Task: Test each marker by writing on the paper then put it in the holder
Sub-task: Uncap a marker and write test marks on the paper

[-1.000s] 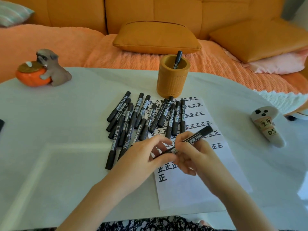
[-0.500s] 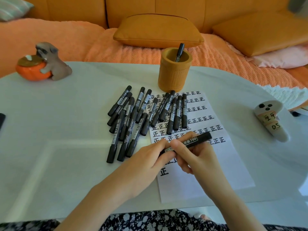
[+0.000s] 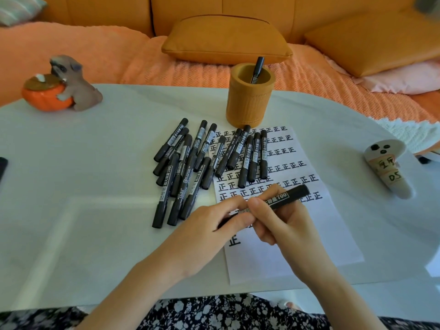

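Observation:
Both hands hold one black marker [image 3: 283,198] above the white paper [image 3: 297,246]. My right hand [image 3: 283,225] grips its barrel, while my left hand [image 3: 214,225] pinches the lower end, where the cap sits; the tip is hidden by fingers. The paper carries rows of black written characters. Several black capped markers [image 3: 204,163] lie in a loose pile left of and over the paper's top. An orange cylindrical holder [image 3: 250,98] stands behind the paper with one marker [image 3: 257,67] upright in it.
A dog-and-pumpkin figurine [image 3: 59,86] sits at the far left of the white table [image 3: 83,175]. A white ghost-like figure with labels [image 3: 388,167] lies at the right. A dark object [image 3: 2,165] pokes in at the left edge. An orange sofa with cushions [image 3: 226,39] runs behind.
The view has shifted slightly. Both hands keep hold of the marker, and my left fingers have slid up closer to my right thumb on the barrel.

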A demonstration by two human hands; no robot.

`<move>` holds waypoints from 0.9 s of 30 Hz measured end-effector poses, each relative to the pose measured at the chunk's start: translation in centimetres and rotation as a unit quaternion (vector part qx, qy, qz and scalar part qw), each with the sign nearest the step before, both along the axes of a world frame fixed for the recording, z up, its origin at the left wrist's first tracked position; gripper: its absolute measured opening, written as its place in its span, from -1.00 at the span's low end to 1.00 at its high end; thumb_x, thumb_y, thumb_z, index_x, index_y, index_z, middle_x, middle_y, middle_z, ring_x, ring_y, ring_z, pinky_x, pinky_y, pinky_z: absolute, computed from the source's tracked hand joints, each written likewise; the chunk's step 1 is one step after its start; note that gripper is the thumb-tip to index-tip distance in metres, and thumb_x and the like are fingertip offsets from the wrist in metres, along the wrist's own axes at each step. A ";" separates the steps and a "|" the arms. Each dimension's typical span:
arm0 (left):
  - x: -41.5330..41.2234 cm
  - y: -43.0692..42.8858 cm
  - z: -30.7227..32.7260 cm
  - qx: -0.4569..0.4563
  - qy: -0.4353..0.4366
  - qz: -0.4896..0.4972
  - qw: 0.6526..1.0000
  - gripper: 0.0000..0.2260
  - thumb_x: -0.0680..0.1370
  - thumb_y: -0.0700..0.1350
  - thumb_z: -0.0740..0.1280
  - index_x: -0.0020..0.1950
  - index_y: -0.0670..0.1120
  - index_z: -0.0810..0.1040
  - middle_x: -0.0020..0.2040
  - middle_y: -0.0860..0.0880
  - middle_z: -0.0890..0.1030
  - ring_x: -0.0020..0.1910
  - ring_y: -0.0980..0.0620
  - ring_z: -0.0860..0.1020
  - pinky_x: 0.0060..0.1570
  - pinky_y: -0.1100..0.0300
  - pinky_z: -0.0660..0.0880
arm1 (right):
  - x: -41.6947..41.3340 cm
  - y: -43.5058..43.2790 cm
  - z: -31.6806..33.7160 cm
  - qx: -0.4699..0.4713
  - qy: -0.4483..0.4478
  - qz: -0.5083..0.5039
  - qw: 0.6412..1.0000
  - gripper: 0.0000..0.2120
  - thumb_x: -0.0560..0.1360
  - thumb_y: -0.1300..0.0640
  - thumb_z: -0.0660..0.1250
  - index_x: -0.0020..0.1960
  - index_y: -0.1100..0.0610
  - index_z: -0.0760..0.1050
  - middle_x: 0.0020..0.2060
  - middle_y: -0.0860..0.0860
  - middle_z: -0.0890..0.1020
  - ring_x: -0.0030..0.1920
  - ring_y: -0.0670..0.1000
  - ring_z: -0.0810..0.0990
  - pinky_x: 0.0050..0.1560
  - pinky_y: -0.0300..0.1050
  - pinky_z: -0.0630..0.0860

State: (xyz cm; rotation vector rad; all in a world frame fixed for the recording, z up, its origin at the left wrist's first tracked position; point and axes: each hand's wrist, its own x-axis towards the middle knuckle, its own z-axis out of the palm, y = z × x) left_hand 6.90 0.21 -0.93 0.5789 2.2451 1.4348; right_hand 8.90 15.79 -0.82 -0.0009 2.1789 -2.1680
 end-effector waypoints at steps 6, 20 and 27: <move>0.2 0.0 0.0 -0.009 0.000 -0.019 1.000 -0.74 0.52 0.27 0.11 0.06 0.18 0.42 -0.18 -0.14 0.58 -0.20 -0.11 0.53 -0.08 -0.11 0.44 | 0.2 0.0 -0.4 -0.025 0.000 -0.040 0.999 -0.82 0.42 0.07 0.33 -0.36 -0.03 0.52 -0.59 -0.03 0.40 -0.56 -0.07 0.27 -0.52 -0.32 0.23; -0.9 -1.8 -1.9 -0.103 0.082 0.064 0.989 -0.80 0.49 0.01 0.35 0.08 0.17 0.43 -0.03 0.24 0.57 -0.03 0.43 0.47 -0.07 0.59 0.33 | 0.7 0.8 -2.1 0.033 -0.029 -0.164 0.986 -0.69 0.35 0.07 0.47 -0.38 0.20 0.41 -0.59 0.07 0.46 -0.58 -0.08 0.37 -0.48 -0.32 0.34; -1.0 -1.7 -2.5 -0.090 0.097 0.097 0.986 -0.83 0.43 -0.05 0.44 -0.01 0.07 0.55 -0.09 0.23 0.61 -0.05 0.40 0.51 -0.04 0.57 0.38 | 0.5 0.4 -3.3 0.104 -0.019 -0.189 0.976 -0.67 0.43 0.09 0.44 -0.42 0.13 0.40 -0.57 -0.10 0.45 -0.47 -0.12 0.37 -0.37 -0.22 0.31</move>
